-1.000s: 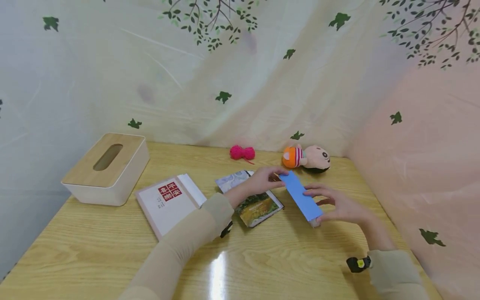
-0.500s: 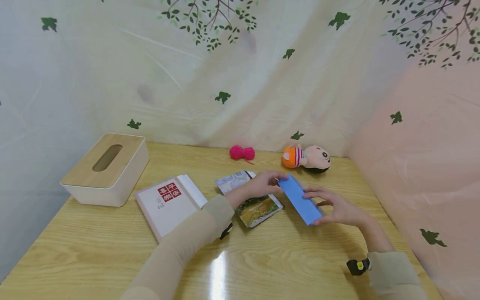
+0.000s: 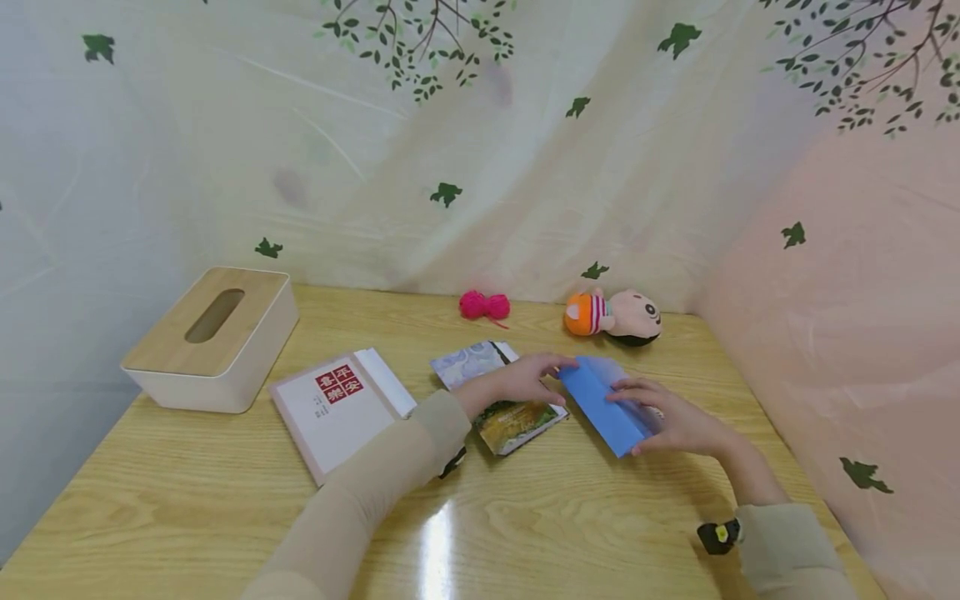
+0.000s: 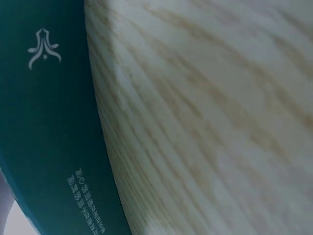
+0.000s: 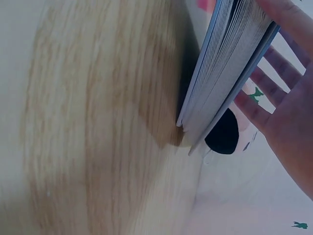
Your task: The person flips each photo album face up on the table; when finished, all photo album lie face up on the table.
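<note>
A thick blue book (image 3: 603, 408) is held up on edge, tilted, between my hands over the right part of the table. My left hand (image 3: 521, 379) has its fingertips at the far corner, its thumb lower by the left side. Along the right side, my right hand (image 3: 678, 421) holds the book with spread fingers, its thumb at the near end. The right wrist view shows the page block (image 5: 230, 63) between two covers, with the right hand (image 5: 293, 93) against one cover. A teal book face (image 4: 49, 122) with a white emblem fills the left wrist view's left side.
A landscape-covered book (image 3: 517, 421) lies under the left hand. Left of it are a white book with red characters (image 3: 341, 408) and a wooden-lidded tissue box (image 3: 225, 367). Pink yarn (image 3: 483, 305) and a plush doll (image 3: 615, 317) lie by the back wall.
The blue book has tilted and moved slightly nearer, so more of its right-hand cover shows. My left hand has lowered a little, its thumb moving down and away from the fingers.
</note>
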The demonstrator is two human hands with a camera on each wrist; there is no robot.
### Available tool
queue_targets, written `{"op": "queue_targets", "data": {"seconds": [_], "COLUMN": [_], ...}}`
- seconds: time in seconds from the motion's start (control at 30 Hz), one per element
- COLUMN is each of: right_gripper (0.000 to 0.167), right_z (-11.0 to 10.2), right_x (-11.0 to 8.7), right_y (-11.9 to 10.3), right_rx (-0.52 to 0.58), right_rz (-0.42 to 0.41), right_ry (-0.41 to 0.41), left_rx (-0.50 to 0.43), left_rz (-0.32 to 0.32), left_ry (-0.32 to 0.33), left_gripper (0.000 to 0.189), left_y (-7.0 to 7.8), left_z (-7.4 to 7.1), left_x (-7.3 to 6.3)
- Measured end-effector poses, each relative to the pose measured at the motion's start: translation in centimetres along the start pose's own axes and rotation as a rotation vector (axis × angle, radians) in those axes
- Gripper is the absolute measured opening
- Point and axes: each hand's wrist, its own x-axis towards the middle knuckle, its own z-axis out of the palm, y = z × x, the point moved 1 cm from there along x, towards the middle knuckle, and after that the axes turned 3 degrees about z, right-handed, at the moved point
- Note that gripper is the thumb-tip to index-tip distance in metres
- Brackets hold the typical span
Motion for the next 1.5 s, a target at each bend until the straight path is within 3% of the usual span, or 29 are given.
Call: {"op": "queue_targets", "data": {"seconds": [0.33, 0.73, 1.13, 1.33, 1.5], "right_gripper": [0.084, 0.086, 0.088, 0.084, 0.076], "right_z": [0.3, 0.5, 0.6, 0.1, -0.8], "right_x": [-0.2, -0.4, -0.7, -0.4, 0.1], "right_y": [0.6, 2.0, 2.7, 2.2, 1.3], "right_rx": [-0.002, -0.013, -0.029, -0.038, -0.036], "right_rz": [0.044, 0.068, 0.101, 0.086, 0.022], "right_ry": [-0.009, -0.031, -0.031, -0.046, -0.013], "left_rx": [0.090, 0.171, 0.260, 0.273, 0.225], "left_rz": [0.025, -0.027, -0.027, -0.052, -0.085], "left_ry": [-0.056, -0.098, -0.142, -0.098, -0.024], "left_gripper": [0.070, 0.074, 0.075, 0.079, 0.079], "left_y": [-0.1, -0.3, -0.1, 0.0, 0.8], "left_z": [0.4, 0.9, 1.1, 0.7, -0.8], "left_x": [0.1, 0.6, 1.0, 0.6, -0.6]}}
